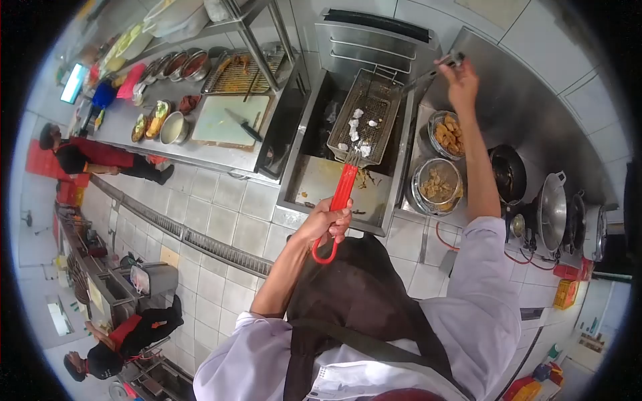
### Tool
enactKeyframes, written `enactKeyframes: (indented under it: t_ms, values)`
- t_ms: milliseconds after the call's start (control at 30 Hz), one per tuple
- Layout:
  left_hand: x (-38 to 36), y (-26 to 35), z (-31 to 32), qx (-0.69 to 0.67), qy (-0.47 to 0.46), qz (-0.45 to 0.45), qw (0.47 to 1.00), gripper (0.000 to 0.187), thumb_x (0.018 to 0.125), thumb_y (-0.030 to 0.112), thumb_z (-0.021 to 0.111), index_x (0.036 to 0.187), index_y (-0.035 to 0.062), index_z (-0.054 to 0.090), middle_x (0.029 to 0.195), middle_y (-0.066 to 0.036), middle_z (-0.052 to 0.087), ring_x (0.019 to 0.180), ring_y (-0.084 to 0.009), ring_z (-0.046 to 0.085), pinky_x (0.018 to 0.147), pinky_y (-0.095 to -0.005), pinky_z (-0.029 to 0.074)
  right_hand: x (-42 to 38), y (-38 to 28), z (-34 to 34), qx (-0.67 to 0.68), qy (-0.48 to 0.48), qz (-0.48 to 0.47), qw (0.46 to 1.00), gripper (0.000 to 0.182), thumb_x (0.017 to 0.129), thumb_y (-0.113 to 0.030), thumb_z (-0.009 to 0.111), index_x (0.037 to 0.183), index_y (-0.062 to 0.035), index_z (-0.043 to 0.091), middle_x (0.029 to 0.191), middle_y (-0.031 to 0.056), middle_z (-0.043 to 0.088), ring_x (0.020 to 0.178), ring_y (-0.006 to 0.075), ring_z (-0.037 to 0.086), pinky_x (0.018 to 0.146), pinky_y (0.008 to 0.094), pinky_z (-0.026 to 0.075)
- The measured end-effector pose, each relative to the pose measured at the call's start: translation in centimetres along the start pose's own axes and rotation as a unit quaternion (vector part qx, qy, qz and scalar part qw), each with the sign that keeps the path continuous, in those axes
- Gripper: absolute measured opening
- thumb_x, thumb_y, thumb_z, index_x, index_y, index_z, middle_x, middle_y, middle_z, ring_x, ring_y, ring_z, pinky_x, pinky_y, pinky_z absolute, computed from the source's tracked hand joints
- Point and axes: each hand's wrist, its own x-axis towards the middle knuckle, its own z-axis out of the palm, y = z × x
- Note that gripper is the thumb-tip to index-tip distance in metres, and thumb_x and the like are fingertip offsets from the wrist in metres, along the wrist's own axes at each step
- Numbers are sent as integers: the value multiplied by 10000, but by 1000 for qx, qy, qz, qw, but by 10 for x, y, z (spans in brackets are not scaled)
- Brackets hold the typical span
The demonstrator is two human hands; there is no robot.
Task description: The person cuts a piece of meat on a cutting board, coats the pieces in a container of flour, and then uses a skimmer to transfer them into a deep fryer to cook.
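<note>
My left hand is wrapped round the red handle of a wire fryer basket. The basket sits tilted over the fryer, with several white, crumpled-looking pieces in it. Up at the fryer's right back corner, my right hand is closed on a long metal utensil that looks like tongs; its lower end reaches to the basket's right rim. Below my right forearm are a bowl of golden fried pieces and a strainer of smaller fried bits.
Left of the fryer, a steel counter holds a cutting board with a knife, a wire rack and several bowls. Dark pans and a wok stand at the right. Two people work at the far left.
</note>
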Motion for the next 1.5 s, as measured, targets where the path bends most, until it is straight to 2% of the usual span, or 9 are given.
enactKeyframes:
  t_ms: [233,267,300,367,467,500,1033,1300,1500]
  values:
    - [63,-46,-43,-73,-37,-24,996,160,850,14,489,973,107,446,611,56,381,453,-46,346,424,-232,352,75,-74,-23,-416,151,71,894,330,840,-250,621,1083,-27,608,997,144,625,940,261,584,829,368,455]
    - [67,-49,-34,24,50,-46,997,172,847,9,487,971,115,432,607,61,373,452,-41,338,423,-235,350,103,6,-65,-643,14,-248,724,331,856,-171,539,1177,-130,607,1110,150,605,1049,277,556,908,395,438]
    - [64,-47,-27,-8,21,1,1000,182,844,1,480,968,123,425,605,70,367,445,-31,334,423,-223,349,117,38,-63,-505,18,-236,830,405,857,-114,477,1228,-233,586,1210,128,569,1159,290,497,993,412,392]
    - [96,-71,-62,-142,-114,-11,983,217,817,-43,460,953,113,394,616,72,340,444,-37,313,394,-220,296,172,137,-79,-631,-84,-303,710,314,921,-191,455,1190,-148,611,1318,163,473,1219,298,446,1035,413,342]
    - [121,-89,-73,-83,-92,9,992,176,818,-25,446,912,115,395,617,68,346,439,-40,308,393,-216,334,200,192,-27,-159,-76,-28,984,375,912,-190,513,1248,-24,540,1306,208,483,1203,321,475,1013,389,370]
    - [131,-98,-75,-46,-72,26,996,168,812,-15,451,905,116,400,618,64,358,441,-42,323,400,-229,358,216,257,-45,-348,-111,-212,907,412,918,-243,528,1236,20,532,1283,207,507,1195,297,488,992,379,386]
    - [133,-163,-128,154,-25,90,984,205,855,225,549,1004,94,497,686,-38,534,606,-187,600,530,-395,531,154,338,9,-452,-99,-68,884,449,783,-300,638,1118,-6,588,1068,213,615,986,388,587,834,463,444]
    - [-94,-152,-201,33,360,74,929,339,812,209,554,1124,83,515,992,-94,621,762,-241,660,584,-418,528,0,40,118,-483,58,-100,868,367,810,-282,670,986,20,560,935,189,589,867,357,575,777,420,467]
    - [-249,-210,-247,-328,370,317,810,401,931,421,433,1166,99,481,1211,-111,544,1130,-263,529,839,-440,460,-321,-233,377,188,-164,-34,968,355,818,-134,630,1118,11,506,1108,159,539,986,296,541,888,395,429]
